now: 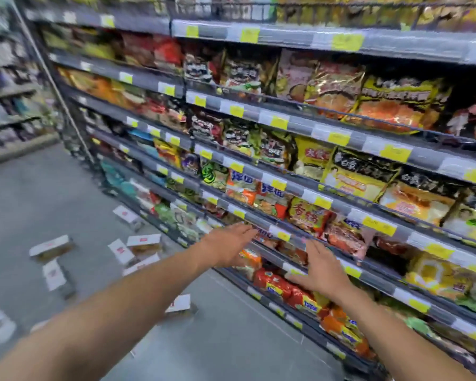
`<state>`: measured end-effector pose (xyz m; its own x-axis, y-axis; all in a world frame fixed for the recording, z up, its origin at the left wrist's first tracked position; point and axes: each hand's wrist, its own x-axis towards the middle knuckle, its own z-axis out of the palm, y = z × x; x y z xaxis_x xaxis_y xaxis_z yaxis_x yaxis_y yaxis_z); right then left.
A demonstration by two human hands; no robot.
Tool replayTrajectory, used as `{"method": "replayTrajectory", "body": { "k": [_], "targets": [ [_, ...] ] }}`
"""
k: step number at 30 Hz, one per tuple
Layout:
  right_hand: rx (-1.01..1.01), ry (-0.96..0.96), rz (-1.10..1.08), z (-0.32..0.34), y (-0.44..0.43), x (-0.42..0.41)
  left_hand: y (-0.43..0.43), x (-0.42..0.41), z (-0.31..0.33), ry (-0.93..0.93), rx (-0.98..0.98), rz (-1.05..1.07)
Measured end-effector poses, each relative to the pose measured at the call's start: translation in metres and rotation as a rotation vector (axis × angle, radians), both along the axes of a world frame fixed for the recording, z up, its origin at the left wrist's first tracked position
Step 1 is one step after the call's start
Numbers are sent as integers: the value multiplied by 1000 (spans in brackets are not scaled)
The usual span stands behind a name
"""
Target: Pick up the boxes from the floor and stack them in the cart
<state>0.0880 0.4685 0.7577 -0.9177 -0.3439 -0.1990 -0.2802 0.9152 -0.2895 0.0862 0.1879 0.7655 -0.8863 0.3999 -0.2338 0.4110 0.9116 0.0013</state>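
Grocery shelving (300,125) fills most of the right side, crammed with instant noodle packets (338,89). The whole thing's tilted and smeared with blur, so the yellow price tags (346,41) are unreadable. Grey floor (39,193) takes up the left.

Both bare arms come in from the bottom edge, stretched toward the lower shelves. The left forearm (94,312) cuts diagonally across the frame and the right forearm (396,334) runs along the shelf front. The left hand (228,240) is flat, fingers straight, with the tips up by a shelf rail. Can't tell if it's actually touching. The right hand (318,270) is palm down in front of the red packets, fingers spread, gripping nothing.

The small white-topped boxes (51,247) lie scattered on the floor at the foot of the shelving, well apart from both hands. The nearest box (180,303) is half hidden behind the left forearm, and one at the far left is just a blur.
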Motion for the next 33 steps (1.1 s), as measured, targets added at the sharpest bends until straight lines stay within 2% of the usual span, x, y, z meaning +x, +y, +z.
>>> {"method": "replayTrajectory", "body": {
  "k": [6, 15, 23, 33],
  "targets": [
    [-27, -10, 215, -12, -153, 23, -164, 88, -4, -38, -34, 269],
    [-31, -49, 371, -27, -306, 71, -316, 184, -28, -39, -23, 480],
    [-11, -98, 358, -46, -360, 78, -365, 199, -45, -85, -34, 517],
    [-21, -141, 340, -73, -396, 2, -400, 132, -58, -92, 3, 587]
  ]
}}
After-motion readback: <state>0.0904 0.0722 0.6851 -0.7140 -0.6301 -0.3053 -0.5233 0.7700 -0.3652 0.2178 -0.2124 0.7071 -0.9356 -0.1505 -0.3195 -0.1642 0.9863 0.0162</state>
